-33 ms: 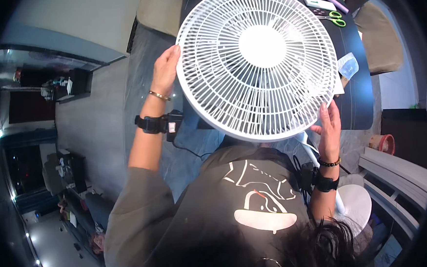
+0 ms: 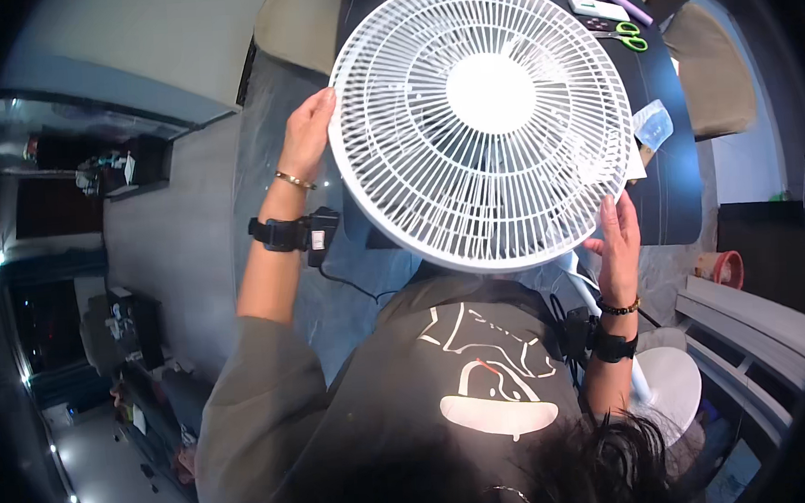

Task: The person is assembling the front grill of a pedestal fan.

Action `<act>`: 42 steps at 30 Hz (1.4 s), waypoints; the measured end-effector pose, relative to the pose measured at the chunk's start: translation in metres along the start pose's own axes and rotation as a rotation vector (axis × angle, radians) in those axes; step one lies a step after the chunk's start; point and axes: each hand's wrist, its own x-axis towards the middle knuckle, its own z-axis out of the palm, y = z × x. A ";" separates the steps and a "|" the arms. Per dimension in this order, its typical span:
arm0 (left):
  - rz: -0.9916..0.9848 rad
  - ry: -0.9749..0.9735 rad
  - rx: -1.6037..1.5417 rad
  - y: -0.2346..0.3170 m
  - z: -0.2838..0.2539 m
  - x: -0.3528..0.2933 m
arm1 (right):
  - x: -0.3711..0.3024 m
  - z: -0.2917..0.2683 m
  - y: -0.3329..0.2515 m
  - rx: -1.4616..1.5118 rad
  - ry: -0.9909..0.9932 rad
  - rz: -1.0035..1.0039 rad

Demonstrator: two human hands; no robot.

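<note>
A round white fan grille (image 2: 397,160), with thin spokes and a bright solid disc in its middle, spans the upper centre, tilted toward me. My left hand (image 2: 309,133) is closed on its left rim, the fingers running behind it. At the lower right rim, my right hand (image 2: 617,243) grips the edge with fingertips up and thumb pointing inward. Close by the right wrist, a white pole (image 2: 639,377) slants down to a round white base (image 2: 676,384). What lies behind the grille is mostly hidden.
Under the grille is a dark table (image 2: 670,180) with green-handled scissors (image 2: 631,36), a purple stick (image 2: 618,0), a white box (image 2: 598,8) and a clear bluish packet (image 2: 653,124). Beige chairs (image 2: 710,76) flank it. A red-rimmed bin (image 2: 728,269) stands at the right.
The grille and both hands sit very slightly farther left, and the grille a touch lower. Both hands keep the same hold.
</note>
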 end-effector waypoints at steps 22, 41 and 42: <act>0.402 -0.101 0.709 0.009 0.020 0.054 | 0.009 0.001 0.013 -0.325 0.196 -0.208; 0.349 -0.178 0.640 0.025 0.043 0.036 | 0.000 -0.010 0.028 -0.361 0.256 -0.238; 0.393 -0.178 0.721 0.025 0.045 0.036 | -0.002 -0.011 0.031 -0.325 0.270 -0.239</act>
